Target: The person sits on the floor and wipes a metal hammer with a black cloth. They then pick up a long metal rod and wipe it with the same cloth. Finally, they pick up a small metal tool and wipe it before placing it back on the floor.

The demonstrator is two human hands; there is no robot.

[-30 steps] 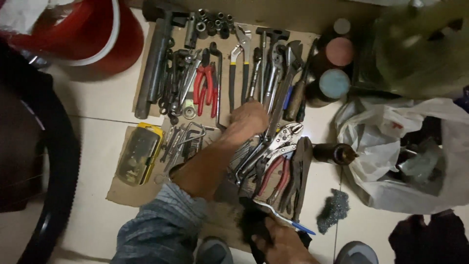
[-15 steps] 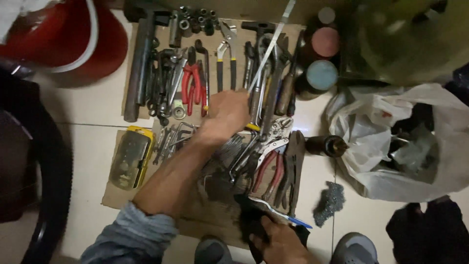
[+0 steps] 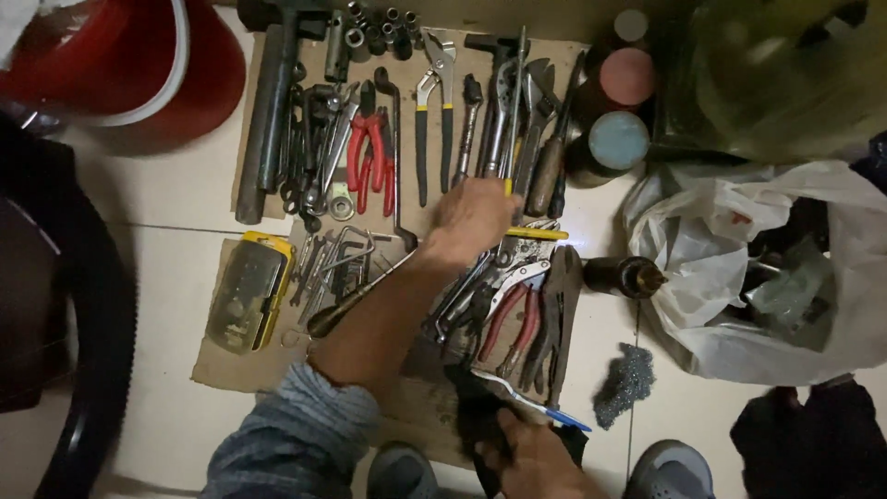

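Red-handled pliers [image 3: 371, 157] are seen left of the left hand [image 3: 473, 218], a yellow case [image 3: 248, 291] farther left; a black cloth [image 3: 480, 420] is held by the right hand [image 3: 536, 457].

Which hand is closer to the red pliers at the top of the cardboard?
Left. The left hand lies just right of the red pliers, among the tools. The right hand is far below, at the cardboard's bottom edge, holding a dark cloth.

Tools [image 3: 434, 120] crowd the cardboard [image 3: 231, 365]; bare floor [image 3: 176, 194] lies beside it.
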